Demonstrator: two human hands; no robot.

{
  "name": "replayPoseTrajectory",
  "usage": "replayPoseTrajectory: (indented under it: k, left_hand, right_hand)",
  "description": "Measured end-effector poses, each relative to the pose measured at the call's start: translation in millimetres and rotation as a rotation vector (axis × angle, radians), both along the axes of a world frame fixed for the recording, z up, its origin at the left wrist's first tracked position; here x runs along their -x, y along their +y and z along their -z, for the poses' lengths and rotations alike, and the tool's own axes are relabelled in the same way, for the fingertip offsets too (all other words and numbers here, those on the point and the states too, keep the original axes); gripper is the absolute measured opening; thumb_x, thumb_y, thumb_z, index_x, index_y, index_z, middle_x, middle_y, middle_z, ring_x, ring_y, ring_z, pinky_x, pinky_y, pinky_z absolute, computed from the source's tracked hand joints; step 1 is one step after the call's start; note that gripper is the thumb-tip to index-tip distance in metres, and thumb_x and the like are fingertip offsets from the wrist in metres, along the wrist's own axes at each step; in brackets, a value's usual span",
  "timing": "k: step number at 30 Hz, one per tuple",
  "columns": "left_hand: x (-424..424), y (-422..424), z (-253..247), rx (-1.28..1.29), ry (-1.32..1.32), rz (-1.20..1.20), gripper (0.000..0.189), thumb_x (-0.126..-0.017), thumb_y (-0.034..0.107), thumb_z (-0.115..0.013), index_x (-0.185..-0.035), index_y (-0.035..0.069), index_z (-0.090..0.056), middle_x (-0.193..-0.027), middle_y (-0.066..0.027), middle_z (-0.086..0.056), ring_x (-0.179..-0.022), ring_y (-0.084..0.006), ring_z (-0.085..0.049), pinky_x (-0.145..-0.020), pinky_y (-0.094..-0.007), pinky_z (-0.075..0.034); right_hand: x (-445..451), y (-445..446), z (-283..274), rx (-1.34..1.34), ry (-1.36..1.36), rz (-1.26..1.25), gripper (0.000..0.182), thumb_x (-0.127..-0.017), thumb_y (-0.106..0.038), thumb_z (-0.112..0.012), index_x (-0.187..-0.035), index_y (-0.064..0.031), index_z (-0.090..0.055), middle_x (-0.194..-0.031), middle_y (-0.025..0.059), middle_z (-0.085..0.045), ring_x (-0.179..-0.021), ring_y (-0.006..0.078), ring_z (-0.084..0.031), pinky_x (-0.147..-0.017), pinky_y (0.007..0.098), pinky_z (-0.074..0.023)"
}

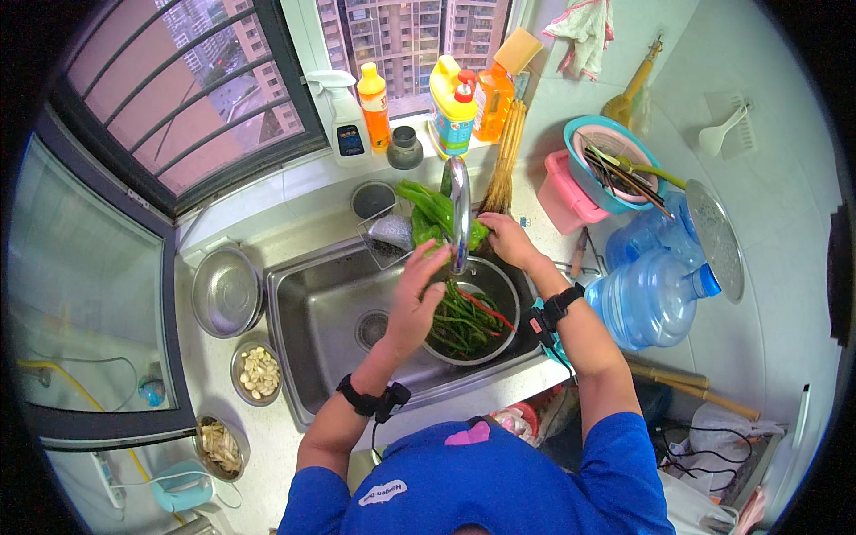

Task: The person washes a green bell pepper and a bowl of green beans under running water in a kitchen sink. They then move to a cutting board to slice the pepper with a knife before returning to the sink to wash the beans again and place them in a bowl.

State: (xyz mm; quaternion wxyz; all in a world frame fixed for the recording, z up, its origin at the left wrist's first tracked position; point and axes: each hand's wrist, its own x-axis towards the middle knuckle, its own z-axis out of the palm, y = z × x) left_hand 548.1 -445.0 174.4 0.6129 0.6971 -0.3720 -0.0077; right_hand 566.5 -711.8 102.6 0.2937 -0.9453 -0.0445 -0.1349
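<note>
My right hand is just right of the chrome faucet, its fingers at the end of a green leafy vegetable that lies behind the spout; whether they grip it is unclear. My left hand is raised over the steel sink, fingers apart, holding nothing. Below the spout, a round metal basin in the sink holds green chili peppers and red chilies.
Left of the sink stand stacked metal bowls and a bowl of garlic cloves. A wire rack holds a scrubber behind the sink. Bottles, including a white spray bottle, line the sill. Blue water jugs stand at the right.
</note>
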Motion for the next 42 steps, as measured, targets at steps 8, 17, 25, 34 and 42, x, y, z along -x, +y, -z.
replayPoseTrajectory:
  k: [8,17,25,34,42]
  left_hand:
    - [-7.3,25.4,16.5,0.221,0.299,-0.277,0.040,-0.083,0.002,-0.051,-0.123,0.003,-0.050,-0.126,-0.0068,-0.052,-0.116,-0.0161,-0.047,-0.097,-0.0312,-0.035]
    - [-8.7,38.3,40.2,0.289,0.392,-0.293,0.036,-0.084,-0.002,-0.051,-0.120,0.002,-0.049,-0.121,-0.0082,-0.054,-0.114,-0.0157,-0.049,-0.093,-0.0278,-0.039]
    - [-12.6,40.8,56.5,0.351,0.530,-0.265,0.033,-0.083,-0.005,-0.050,-0.116,0.001,-0.051,-0.116,-0.0091,-0.056,-0.109,-0.0170,-0.052,-0.094,-0.0294,-0.040]
    - [-13.4,43.2,70.0,0.425,0.785,-0.288,0.026,-0.084,0.000,-0.052,-0.110,0.004,-0.054,-0.110,-0.0053,-0.058,-0.101,-0.0139,-0.054,-0.084,-0.0270,-0.044]
    - [-2.5,51.3,78.8,0.375,0.844,-0.319,0.024,-0.087,0.005,-0.051,-0.111,0.007,-0.054,-0.113,-0.0058,-0.059,-0.102,-0.0156,-0.055,-0.086,-0.0312,-0.044]
  right_hand:
    - [-1.5,-0.9,-1.6,-0.019,0.033,0.027,0.032,-0.072,0.006,-0.048,-0.100,-0.0017,-0.061,-0.100,0.0186,-0.061,-0.098,0.0373,-0.055,-0.087,0.0410,-0.0438]
    - [7.4,1.7,-2.1,-0.043,0.093,0.085,0.030,-0.074,0.003,-0.048,-0.100,-0.0012,-0.062,-0.098,0.0198,-0.062,-0.095,0.0377,-0.055,-0.084,0.0398,-0.0445]
    - [28.8,19.2,-20.9,-0.168,0.033,0.193,0.032,-0.078,-0.007,-0.056,-0.109,-0.0022,-0.060,-0.106,0.0165,-0.062,-0.102,0.0339,-0.055,-0.092,0.0381,-0.0426]
    - [104.5,45.6,-9.2,-0.682,0.141,0.340,0.030,-0.086,-0.009,-0.057,-0.114,0.0011,-0.058,-0.110,0.0093,-0.064,-0.101,0.0158,-0.058,-0.090,0.0276,-0.0437]
    - [163.2,70.1,2.8,-1.067,0.312,0.464,0.030,-0.090,-0.011,-0.054,-0.118,-0.0025,-0.056,-0.105,0.0036,-0.063,-0.095,0.0101,-0.057,-0.080,0.0227,-0.0454]
